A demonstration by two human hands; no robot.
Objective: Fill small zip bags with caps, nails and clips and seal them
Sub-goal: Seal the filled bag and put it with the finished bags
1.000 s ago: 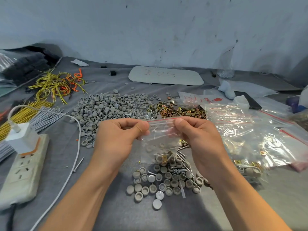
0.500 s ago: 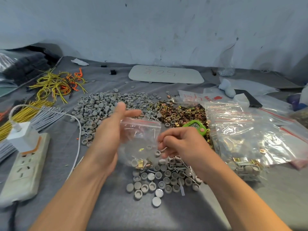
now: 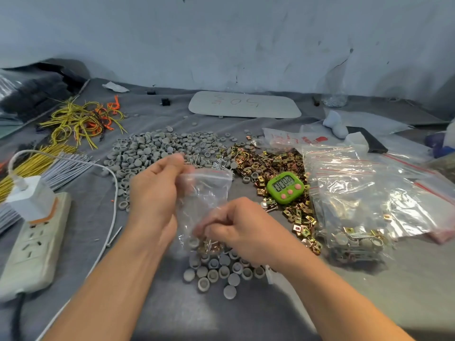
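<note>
My left hand (image 3: 155, 195) pinches the top left corner of the small zip bag (image 3: 209, 190), which hangs at its three o'clock. At the bag's five o'clock my right hand (image 3: 242, 227) curls its fingers (image 3: 214, 226) against the lower plastic; whether they grip it I cannot tell. Loose caps (image 3: 216, 269) lie beneath on the surface (image 3: 172, 316).

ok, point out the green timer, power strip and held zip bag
green timer (image 3: 282, 186), head view, on its display.
power strip (image 3: 33, 247), head view, on its socket face.
zip bag (image 3: 209, 189), head view, on its clear upper panel.
</note>
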